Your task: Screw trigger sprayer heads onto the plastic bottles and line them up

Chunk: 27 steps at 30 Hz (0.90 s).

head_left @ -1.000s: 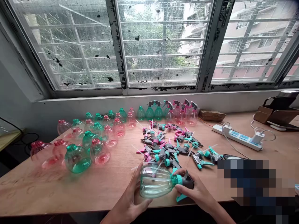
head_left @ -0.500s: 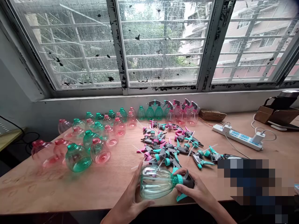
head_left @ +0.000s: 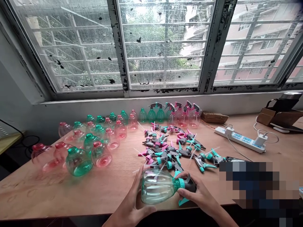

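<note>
A clear green spray bottle (head_left: 158,186) lies sideways between my hands above the table's front edge, its base to the left. My left hand (head_left: 134,197) cups the base, fingers behind and thumb below. My right hand (head_left: 197,192) grips the neck end, where a black and teal spray head (head_left: 189,184) with a teal collar sits on the bottle. A teal trigger points down under my right thumb. Just beyond the bottle lies a pile of loose spray heads (head_left: 165,154) in pink, teal and black, with thin dip tubes.
Several headless green and pink bottles (head_left: 79,164) stand at the left. Along the wall stand bottles with spray heads fitted (head_left: 160,114). A white power strip (head_left: 240,138), a brown package (head_left: 215,117) and a cardboard box (head_left: 272,116) are at the right. A pixelated patch covers the front right.
The view has shifted very slightly. Both hands keep their hold on the spray bottle, whose base end is tilted a little lower.
</note>
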{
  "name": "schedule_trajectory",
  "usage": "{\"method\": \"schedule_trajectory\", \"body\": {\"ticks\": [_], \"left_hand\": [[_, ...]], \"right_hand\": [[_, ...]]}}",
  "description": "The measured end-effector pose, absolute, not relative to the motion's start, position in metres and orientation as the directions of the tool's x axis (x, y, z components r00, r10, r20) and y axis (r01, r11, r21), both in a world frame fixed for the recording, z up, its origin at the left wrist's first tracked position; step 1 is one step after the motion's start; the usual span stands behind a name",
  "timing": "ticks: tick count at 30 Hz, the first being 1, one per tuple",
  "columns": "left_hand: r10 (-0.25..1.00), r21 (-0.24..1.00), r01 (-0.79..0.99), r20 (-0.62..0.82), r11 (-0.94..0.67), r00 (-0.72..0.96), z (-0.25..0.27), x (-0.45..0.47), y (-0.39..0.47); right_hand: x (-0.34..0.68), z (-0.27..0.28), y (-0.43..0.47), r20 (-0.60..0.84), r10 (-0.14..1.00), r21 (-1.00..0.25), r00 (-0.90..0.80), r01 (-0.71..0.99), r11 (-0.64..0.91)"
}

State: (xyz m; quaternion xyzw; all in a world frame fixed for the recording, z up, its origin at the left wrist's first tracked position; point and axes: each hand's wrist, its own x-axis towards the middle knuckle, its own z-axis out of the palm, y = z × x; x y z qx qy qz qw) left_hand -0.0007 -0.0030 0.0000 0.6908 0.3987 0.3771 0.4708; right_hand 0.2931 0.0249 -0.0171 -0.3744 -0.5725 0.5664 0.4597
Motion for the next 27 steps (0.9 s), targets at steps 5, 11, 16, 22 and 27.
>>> {"method": "schedule_trajectory", "body": {"ticks": [5,11,16,22,27], "left_hand": [[0.905,0.941,0.213,0.166,-0.265,0.393,0.0001,-0.0011,-0.0016],[0.888,0.946,0.159,0.196,-0.284,0.415,-0.0075,0.0001,0.0009],[0.899,0.970,0.112,0.154,-0.218,0.410,-0.0023,-0.0005,-0.0011],[0.895,0.928,0.218,0.196,-0.301,0.401,-0.0045,-0.0004,-0.0007],[0.907,0.943,0.205,0.167,-0.261,0.387,-0.0017,0.0012,-0.0033]], "right_hand": [[0.2928,-0.0179,0.0253,0.106,0.950,-0.992,-0.293,-0.103,0.079],[0.2923,-0.0173,0.0263,0.095,0.945,-0.989,-0.314,-0.140,0.053],[0.2928,-0.0171,0.0267,0.117,0.943,-0.991,-0.312,-0.099,0.090],[0.2923,-0.0186,0.0258,0.096,0.946,-0.989,-0.308,-0.139,0.055],[0.2920,-0.0210,0.0271,0.114,0.946,-0.989,-0.305,-0.127,0.079]]}}
